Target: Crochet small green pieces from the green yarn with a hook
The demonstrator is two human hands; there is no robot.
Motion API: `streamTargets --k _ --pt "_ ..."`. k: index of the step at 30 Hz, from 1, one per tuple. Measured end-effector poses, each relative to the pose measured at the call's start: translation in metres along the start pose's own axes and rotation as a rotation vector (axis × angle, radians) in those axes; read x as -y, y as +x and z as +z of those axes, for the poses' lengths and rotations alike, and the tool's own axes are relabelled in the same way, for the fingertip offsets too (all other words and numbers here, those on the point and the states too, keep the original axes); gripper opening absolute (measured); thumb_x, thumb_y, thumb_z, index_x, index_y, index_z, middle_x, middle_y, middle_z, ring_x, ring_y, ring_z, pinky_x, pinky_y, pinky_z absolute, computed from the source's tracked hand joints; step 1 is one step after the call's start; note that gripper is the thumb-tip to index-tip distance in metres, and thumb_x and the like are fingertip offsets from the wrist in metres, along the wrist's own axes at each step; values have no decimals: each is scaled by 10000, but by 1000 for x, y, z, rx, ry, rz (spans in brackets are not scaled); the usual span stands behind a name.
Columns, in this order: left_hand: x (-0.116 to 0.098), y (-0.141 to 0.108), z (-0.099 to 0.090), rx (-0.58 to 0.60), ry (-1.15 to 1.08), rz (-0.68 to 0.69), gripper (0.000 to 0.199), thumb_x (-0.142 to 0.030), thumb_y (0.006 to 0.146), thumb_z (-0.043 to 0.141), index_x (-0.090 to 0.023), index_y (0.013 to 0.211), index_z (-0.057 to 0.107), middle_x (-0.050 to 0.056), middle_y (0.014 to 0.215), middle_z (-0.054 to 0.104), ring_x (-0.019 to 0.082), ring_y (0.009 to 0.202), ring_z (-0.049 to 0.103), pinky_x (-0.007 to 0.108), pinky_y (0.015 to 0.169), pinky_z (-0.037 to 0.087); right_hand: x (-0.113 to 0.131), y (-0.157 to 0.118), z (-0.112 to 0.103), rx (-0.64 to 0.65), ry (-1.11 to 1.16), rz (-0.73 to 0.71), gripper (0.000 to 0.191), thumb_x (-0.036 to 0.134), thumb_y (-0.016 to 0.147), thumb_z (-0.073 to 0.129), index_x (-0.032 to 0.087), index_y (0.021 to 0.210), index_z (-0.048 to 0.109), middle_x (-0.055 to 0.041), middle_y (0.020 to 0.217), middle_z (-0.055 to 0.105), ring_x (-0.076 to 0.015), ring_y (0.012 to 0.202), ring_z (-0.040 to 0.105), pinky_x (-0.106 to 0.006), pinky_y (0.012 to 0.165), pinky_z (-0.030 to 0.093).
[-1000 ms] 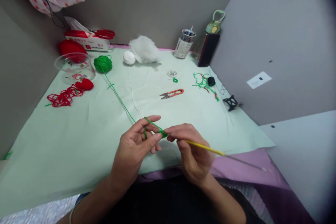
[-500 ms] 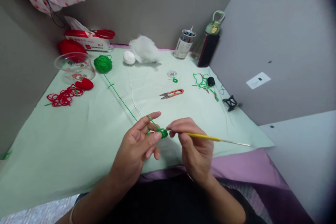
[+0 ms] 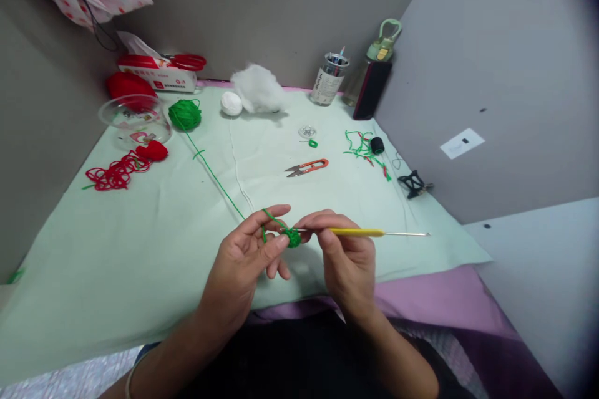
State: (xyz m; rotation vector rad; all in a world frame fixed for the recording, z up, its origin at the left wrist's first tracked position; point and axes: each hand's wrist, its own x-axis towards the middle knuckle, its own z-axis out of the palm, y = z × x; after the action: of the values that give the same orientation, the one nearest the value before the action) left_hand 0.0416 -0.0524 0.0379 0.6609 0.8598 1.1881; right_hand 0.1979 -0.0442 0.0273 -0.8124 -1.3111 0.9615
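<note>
A small round green crochet piece [image 3: 292, 238] is pinched between the thumb and fingers of my left hand [image 3: 250, 252]. Green yarn [image 3: 219, 186] runs over my raised left index finger and back to a green yarn ball [image 3: 185, 114]. My right hand [image 3: 349, 255] grips a crochet hook [image 3: 358, 232] by its yellow handle, held nearly level. The hook's near tip meets the top of the green piece; whether it sits inside a loop I cannot tell. Its other metal end sticks out to the right.
Orange thread snips [image 3: 306, 168] lie beyond my hands. Red yarn [image 3: 112, 174] and a clear plastic bowl [image 3: 135, 121] are at left. White stuffing [image 3: 257, 88], a pen can [image 3: 330, 79], a bottle [image 3: 384, 47] and a phone [image 3: 373, 90] stand behind. Yarn scraps [image 3: 365, 148] lie right.
The hook has swung from slanting down at the right to nearly level, and its handle has shifted left. My right hand has moved slightly closer to my left, which stays almost still.
</note>
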Motion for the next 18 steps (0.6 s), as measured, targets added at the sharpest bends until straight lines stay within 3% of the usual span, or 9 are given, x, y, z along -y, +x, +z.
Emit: streamTargets --k 10,14,18 --pt "-2 0 0 -55 6 16 285 -239 850 847 -213 1131 803 -27 869 639 10 496 435 183 518 533 0 -1 -1 -15 19 -19 170 250 1044 608 256 1036 778 -37 966 763 -161 799 688 -325 718 590" --pt "-3 1 2 -64 6 21 288 -237 834 853 -197 1114 803 -30 830 636 17 487 429 196 510 534 5 -3 0 -25 -164 -128 193 218 1039 595 264 1061 781 -46 957 771 -192 859 711 -360 747 611" --pt "-3 1 4 -31 -10 2 359 -232 822 864 -214 1172 787 -37 839 637 16 484 448 197 511 536 6 -9 2 3 -397 -270 271 130 990 643 279 1163 789 -88 1116 788 -228 1006 743 -389 813 627"
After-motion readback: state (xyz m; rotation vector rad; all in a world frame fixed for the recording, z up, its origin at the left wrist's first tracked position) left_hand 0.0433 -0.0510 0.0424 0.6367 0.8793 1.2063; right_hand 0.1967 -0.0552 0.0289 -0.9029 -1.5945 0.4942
